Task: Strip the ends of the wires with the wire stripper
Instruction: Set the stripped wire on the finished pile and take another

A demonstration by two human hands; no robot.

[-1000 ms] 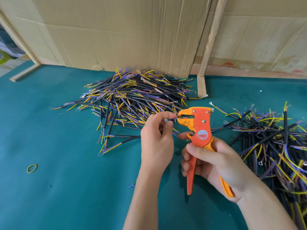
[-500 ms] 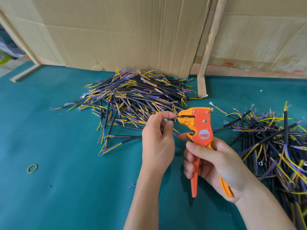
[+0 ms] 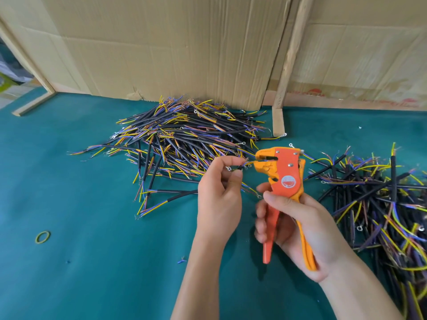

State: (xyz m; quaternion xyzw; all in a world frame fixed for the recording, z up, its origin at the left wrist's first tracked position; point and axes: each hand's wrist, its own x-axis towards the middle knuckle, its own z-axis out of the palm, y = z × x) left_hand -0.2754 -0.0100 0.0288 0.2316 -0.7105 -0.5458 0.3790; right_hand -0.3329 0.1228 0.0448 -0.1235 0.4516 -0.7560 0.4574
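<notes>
Above mat, L hand (image 3: 218, 199) still pinches wire (image 3: 240, 167); R hand (image 3: 298, 229) grips stripper (image 3: 283, 179), jaws reopened.

Teal-covered counter (image 3: 97, 273) below everything, stretching to all edges. Standing along its far edge, big creased cardboard sheets (image 3: 161, 47); a torn corner at the bottom of the middle sheet. Right of that sheet, a pale wooden slat (image 3: 290, 58) leaning upright, its foot resting on the counter. Beyond the slat, more cardboard (image 3: 360, 61) with faded red print low down. Left of the middle sheet, another wooden strip (image 3: 32, 103) lying flat at the counter's far left corner. Near the counter's left edge, well apart from the cardboard, a small yellow-green rubber band (image 3: 42, 237) lying flat. Blurred clutter past the far left corner, too unclear to name.
</notes>
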